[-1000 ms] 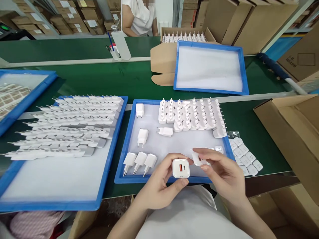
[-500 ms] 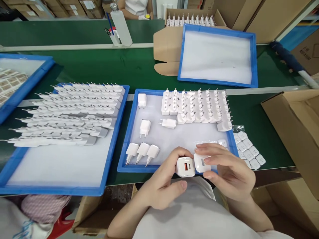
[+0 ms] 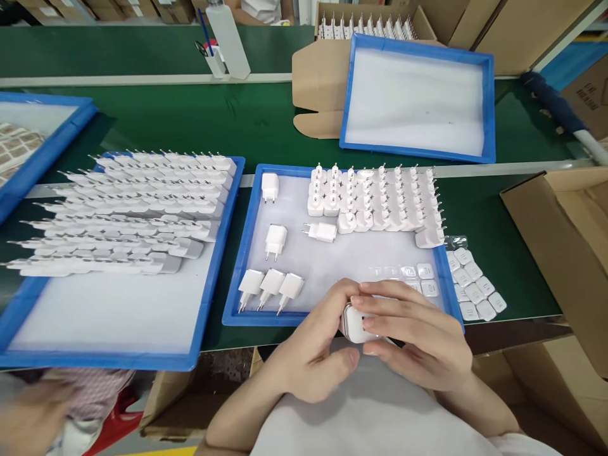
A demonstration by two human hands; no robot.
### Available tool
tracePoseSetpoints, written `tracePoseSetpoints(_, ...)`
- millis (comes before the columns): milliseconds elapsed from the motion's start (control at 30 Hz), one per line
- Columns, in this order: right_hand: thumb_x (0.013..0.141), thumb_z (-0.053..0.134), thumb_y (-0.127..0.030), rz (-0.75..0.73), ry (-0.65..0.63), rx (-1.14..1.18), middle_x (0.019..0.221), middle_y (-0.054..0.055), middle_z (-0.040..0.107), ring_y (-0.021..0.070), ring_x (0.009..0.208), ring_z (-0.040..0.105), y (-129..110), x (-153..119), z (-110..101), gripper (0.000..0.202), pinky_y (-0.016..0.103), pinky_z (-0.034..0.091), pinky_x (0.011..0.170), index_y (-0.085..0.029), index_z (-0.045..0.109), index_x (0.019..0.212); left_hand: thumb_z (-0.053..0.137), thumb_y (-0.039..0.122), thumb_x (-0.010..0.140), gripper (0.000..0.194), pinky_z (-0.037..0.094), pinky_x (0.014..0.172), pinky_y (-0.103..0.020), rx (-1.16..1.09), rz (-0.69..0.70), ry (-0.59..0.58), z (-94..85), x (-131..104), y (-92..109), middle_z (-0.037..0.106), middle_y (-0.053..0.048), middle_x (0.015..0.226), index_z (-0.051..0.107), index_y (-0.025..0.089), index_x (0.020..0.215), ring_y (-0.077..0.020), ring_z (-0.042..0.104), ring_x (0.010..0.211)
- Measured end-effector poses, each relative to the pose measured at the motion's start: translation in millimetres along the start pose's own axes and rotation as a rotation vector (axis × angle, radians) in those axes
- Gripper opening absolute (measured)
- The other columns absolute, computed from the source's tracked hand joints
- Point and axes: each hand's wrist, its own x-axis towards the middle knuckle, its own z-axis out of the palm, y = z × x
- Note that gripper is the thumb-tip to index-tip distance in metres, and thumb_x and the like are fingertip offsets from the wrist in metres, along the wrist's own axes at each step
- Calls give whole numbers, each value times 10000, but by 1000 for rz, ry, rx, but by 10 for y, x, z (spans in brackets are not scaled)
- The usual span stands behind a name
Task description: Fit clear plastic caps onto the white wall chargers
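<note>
Charger [image 3: 354,324], white: we clasp it with both hands, left hand [image 3: 313,345] at 9 o'clock, right hand [image 3: 418,335] at 3 o'clock, fingers closed around it, before blue tray [image 3: 247,253].

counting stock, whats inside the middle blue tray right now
The middle tray holds upright chargers in rows at its back, loose chargers lying flat on white padding, and clear covers. Both hands hide its near edge.
</note>
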Motion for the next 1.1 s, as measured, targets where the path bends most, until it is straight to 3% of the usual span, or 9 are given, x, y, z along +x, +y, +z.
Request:
tracePoseSetpoints(233,907,683,-91,5,7,-5,1125,164,772,244,1222,662,2,14,9,156,386,610,986,-103,702,1061,479,402,963,354,475,888,-409,15,32,-6,-3,15,-9,482,-81,1106,447,191,1245,-246,495,985)
tracePoseSetpoints(567,882,701,-90,-21,18,-46,1116,140,786,281,1174,701,24,-17,18,266,437,653,921,-129,703,1144,488,374,953,333,459,897,-405,-3,46,8,12,24,4,472,-76,1081,460,199,1235,-250,491,983)
tracePoseSetpoints(1100,886,678,-41,-49,-6,-24,1156,168,767,277,1259,651,17,-41,17,275,437,624,1013,-68,695,1159,490,417,970,329,467,847,-392,6,41,15,16,49,30,481,-73,1067,466,201,1218,-248,506,972)
